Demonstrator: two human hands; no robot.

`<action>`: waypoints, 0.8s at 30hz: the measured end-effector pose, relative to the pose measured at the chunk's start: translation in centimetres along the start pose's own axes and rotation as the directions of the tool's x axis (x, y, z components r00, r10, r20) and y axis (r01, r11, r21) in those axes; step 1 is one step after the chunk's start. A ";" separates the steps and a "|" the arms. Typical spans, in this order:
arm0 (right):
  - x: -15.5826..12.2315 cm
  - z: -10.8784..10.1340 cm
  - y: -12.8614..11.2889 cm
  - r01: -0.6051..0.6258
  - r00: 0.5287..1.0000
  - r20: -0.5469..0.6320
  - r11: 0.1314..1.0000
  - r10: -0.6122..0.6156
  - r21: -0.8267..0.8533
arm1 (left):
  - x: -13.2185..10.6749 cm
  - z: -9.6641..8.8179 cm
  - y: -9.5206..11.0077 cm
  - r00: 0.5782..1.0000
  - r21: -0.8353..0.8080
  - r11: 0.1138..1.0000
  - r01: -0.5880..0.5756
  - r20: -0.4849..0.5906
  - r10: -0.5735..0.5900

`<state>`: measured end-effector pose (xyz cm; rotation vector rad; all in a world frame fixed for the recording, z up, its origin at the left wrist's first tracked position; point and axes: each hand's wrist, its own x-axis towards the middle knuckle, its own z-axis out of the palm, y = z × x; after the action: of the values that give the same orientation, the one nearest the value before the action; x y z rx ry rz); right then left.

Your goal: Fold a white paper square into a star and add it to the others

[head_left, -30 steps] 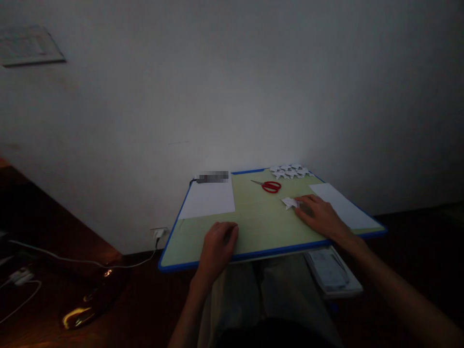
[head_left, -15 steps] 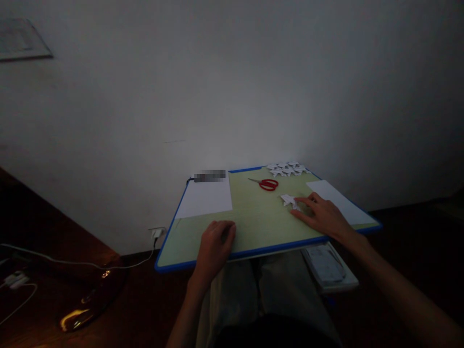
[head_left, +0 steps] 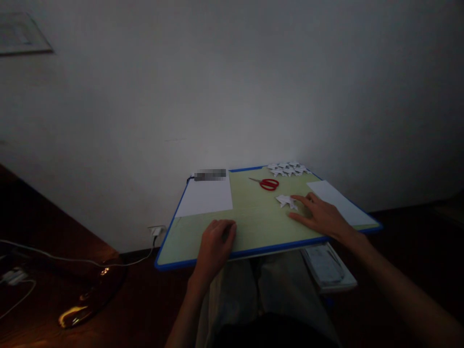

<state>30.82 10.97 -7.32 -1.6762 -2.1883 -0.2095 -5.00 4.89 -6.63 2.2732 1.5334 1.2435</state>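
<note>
A small folded white paper figure [head_left: 284, 200] with pointed ends lies on the pale green board [head_left: 255, 217]. At its right side is my right hand [head_left: 321, 212], thumb and fingers apart. The index fingertip touches or nearly touches the paper, and the thumb rests below it, off the figure. My left hand [head_left: 216, 240] lies at the board's front edge with its fingers curled in; nothing shows in it. Beyond the paper figure are red-handled scissors [head_left: 268, 184], blades pointing left. Several similar folded paper figures [head_left: 289, 169] stand grouped in rows at the back right corner.
White paper sheets lie on the left [head_left: 206, 195] and right [head_left: 340, 204] of the board. A dark blurred object [head_left: 210, 175] sits on the left sheet's far end. The wall [head_left: 232, 96] rises behind. A cable [head_left: 90, 262] runs to a wall plug at left.
The folded paper figure has shifted slightly left and turned a little. My right hand's thumb and index finger are now farther from it. My left hand has stayed in place.
</note>
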 end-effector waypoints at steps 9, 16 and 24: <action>-0.2 0.0 0.0 0.021 0.999 0.029 1.000 -0.021 -0.006 | 0.0 0.0 0.0 1.000 0.014 1.000 0.008 0.007 -0.008; -0.7 0.1 -0.1 -0.037 0.999 -0.001 0.999 0.037 0.013 | 0.0 0.0 0.1 1.000 0.015 1.000 0.009 0.007 -0.009; 0.5 0.0 -0.4 0.035 0.998 0.045 0.997 -0.039 0.068 | 0.0 0.1 -0.1 1.000 0.009 1.000 -0.003 0.002 0.003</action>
<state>30.38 11.31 -7.14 -1.6205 -2.2358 -0.1063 -4.96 4.95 -6.78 2.2824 1.5392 1.2365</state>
